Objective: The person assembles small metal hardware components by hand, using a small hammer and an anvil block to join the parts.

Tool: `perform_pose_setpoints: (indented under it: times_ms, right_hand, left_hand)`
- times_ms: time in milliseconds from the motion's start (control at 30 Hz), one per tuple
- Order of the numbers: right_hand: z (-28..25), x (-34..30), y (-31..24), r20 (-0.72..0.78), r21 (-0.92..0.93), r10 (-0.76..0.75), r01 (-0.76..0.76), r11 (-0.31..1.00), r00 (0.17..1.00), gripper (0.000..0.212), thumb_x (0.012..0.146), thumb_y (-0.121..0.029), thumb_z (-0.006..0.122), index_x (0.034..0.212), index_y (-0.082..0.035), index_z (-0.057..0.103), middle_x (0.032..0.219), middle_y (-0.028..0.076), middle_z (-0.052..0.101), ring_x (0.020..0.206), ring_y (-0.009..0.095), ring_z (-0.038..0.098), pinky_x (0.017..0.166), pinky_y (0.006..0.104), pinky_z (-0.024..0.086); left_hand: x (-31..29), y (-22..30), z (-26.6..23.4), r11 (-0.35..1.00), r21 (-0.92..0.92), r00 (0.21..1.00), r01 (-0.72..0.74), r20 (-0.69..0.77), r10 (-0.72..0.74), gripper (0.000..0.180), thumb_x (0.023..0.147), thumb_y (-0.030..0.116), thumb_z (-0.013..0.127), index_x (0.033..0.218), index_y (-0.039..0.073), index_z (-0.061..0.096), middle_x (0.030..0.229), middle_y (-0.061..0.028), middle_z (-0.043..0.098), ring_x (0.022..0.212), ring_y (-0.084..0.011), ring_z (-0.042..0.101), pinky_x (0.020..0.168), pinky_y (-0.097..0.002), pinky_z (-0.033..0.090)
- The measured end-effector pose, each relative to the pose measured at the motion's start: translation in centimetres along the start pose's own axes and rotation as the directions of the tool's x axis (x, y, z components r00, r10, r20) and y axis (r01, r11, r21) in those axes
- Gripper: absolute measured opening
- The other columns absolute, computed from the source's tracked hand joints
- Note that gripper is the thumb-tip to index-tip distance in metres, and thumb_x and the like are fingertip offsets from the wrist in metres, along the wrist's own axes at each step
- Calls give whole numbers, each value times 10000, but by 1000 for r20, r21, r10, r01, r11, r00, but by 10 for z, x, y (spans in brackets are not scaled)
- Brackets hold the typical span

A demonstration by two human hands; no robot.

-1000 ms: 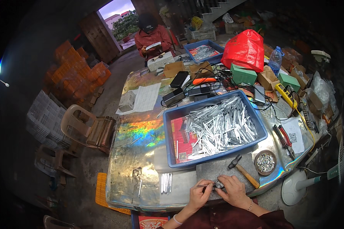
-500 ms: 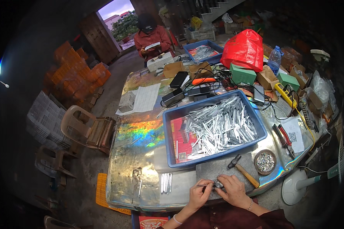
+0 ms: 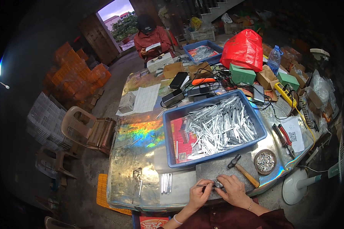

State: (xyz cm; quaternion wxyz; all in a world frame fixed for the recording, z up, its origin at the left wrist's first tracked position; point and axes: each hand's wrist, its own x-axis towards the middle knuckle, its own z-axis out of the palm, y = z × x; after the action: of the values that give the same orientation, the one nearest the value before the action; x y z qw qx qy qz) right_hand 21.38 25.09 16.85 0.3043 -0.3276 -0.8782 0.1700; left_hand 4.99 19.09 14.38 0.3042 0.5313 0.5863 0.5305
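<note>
My left hand [image 3: 200, 194] is closed in a pinch on a thin dark metal strip [image 3: 201, 186] near the table's front edge. Its tip meets a small round shiny metal piece [image 3: 218, 184], which the fingers of my right hand [image 3: 235, 191] close around. Both hands are over a grey stone slab [image 3: 214, 169]. A hammer [image 3: 243, 171] with a wooden handle lies on that slab, just beyond my right hand. To the left of my hands, several silvery strips [image 3: 166, 183] lie in a neat row. Fingers partly hide the round piece.
Beyond the slab stands a blue tray [image 3: 215, 158] heaped with silvery strips [image 3: 221, 126]. A round bowl [image 3: 265, 162] of small metal bits and red-handled pliers [image 3: 286, 140] lie to the right. Cables and boxes crowd behind; a person [image 3: 153, 40] sits at the far end.
</note>
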Motion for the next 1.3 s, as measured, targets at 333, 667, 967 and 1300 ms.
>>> perform_pose_setpoints:
  times_ms: [333, 667, 967, 1300]
  right_hand:
    - [-1, 2, -1, 0, -10, -3, 3, 1000, 1000, 415, 737, -236, 711, 1089, -58, 582, 1075, 51, 601, 823, 215, 577, 624, 322, 512]
    - [0, 1, 0, -1, -11, 1, -1, 1000, 1000, 417, 734, -232, 714, 1089, -57, 583, 1073, 54, 602, 825, 216, 579, 624, 319, 511]
    - [0, 1, 0, -8, -18, -1, 0, 1000, 1000, 419, 729, -235, 717, 1086, -59, 584, 1073, 46, 602, 827, 212, 579, 624, 323, 509]
    - [-1, 1, -1, -2, -14, 5, -5, 1000, 1000, 412, 725, -231, 717, 1079, -64, 588, 1072, 49, 602, 817, 214, 576, 618, 325, 512]
  left_hand:
    - [3, 5, 0, 998, 32, 999, -48, -14, 48, 141, 897, 54, 560, 876, -45, 657, 819, -114, 653, 675, -168, 615, 606, -274, 480]
    - [0, 2, -1, 1000, 5, 1000, 11, 1, -11, 120, 887, 76, 580, 916, -19, 649, 838, -137, 651, 732, -215, 641, 645, -294, 490]
    - [2, 2, 0, 999, 26, 999, -37, -2, 37, 134, 897, 56, 562, 896, -43, 653, 838, -110, 644, 666, -148, 611, 590, -257, 480]
    - [1, 3, -1, 1000, 26, 1000, -15, 8, 15, 113, 885, 63, 580, 901, -22, 652, 845, -141, 656, 742, -212, 647, 651, -290, 495]
